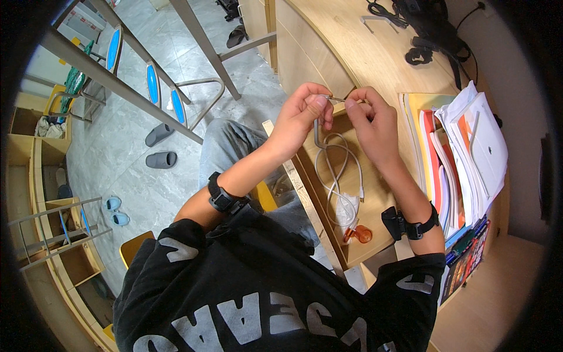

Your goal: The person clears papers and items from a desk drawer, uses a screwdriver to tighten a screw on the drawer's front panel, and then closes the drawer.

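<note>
In the head view we see the left hand (304, 114) at the upper middle of the frame, thumb and forefinger pinching a thin silvery piece (336, 98); the right hand (373, 123), just beside it, pinches the other end; below, right of centre, we find an open drawer (375, 176) with a pale cable (336, 183) and an orange object (359, 234); stacked papers (469, 146) stand at the right.
</note>
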The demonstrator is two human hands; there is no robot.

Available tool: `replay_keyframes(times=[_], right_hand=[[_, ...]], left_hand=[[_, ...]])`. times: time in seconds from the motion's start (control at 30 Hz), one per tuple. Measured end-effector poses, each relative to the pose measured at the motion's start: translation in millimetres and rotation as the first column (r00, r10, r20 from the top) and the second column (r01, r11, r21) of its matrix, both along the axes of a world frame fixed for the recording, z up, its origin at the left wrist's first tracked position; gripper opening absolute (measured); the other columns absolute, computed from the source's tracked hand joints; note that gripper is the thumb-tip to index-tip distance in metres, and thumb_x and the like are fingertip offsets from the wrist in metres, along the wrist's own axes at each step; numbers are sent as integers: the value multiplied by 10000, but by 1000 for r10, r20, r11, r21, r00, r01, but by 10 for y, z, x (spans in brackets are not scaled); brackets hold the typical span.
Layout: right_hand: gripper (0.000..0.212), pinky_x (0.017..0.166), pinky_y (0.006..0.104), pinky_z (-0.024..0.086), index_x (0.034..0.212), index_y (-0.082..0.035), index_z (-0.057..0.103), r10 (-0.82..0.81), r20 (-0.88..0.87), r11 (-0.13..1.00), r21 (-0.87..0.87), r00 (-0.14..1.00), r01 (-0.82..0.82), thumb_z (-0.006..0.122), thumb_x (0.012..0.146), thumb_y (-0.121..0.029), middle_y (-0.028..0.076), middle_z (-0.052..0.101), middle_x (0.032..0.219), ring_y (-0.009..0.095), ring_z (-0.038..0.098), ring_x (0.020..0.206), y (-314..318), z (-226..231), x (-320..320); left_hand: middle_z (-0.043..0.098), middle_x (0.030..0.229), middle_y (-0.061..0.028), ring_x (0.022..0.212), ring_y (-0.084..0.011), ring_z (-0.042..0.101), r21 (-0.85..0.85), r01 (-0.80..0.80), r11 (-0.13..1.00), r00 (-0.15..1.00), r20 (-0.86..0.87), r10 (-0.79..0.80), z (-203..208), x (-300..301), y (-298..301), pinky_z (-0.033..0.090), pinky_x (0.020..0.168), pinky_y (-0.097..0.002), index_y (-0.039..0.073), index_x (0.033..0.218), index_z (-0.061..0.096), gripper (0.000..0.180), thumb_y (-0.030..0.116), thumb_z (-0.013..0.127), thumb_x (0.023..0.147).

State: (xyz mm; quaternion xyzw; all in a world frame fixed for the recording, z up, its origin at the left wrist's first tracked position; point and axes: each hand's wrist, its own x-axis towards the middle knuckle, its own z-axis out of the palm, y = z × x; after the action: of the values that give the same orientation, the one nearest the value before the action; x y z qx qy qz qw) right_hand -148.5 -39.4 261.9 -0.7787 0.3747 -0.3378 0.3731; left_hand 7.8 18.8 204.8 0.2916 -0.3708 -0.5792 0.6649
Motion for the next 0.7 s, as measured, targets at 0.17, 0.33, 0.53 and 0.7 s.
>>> replay_keyframes(times=[0.17, 0.33, 0.53, 0.7], right_hand=[[186, 436, 284, 324, 815, 5, 577, -4, 32, 1000, 21, 999, 3, 585, 919, -148, 54, 494, 516, 64, 421, 460, 9, -23, 17], [226, 459, 263, 322, 768, 8, 566, -22, 73, 999, 40, 997, 20, 568, 930, -150, 22, 481, 536, 53, 422, 499, -23, -61, -7], [366, 475, 223, 301, 705, -8, 546, -231, 311, 964, 204, 922, 172, 561, 968, -263, -36, 437, 563, 43, 383, 521, -152, 59, -64], [323, 472, 216, 276, 757, -34, 559, -158, 223, 905, 422, 962, 51, 548, 970, -277, -27, 444, 567, 40, 371, 502, -211, 211, -68]], left_hand=[[549, 784, -69, 743, -169, 523, 4, -7, 1000, 1000, 24, 7, 2, 12, 6, 432, 720, -283, 40, 1140, 487, 205, 190, 486, 999], [568, 822, -74, 774, -167, 547, 55, 43, 998, 998, 46, -45, 30, 16, 12, 462, 743, -292, 42, 1174, 482, 217, 160, 495, 992], [621, 941, -83, 911, -184, 624, 196, 307, 931, 914, 213, -346, 167, -39, 34, 511, 843, -317, 13, 1197, 507, 282, 55, 581, 928], [630, 976, -111, 871, -258, 680, 209, 402, 891, 908, 36, -418, 77, 6, 11, 567, 794, -366, 3, 1175, 506, 255, 56, 573, 934]])
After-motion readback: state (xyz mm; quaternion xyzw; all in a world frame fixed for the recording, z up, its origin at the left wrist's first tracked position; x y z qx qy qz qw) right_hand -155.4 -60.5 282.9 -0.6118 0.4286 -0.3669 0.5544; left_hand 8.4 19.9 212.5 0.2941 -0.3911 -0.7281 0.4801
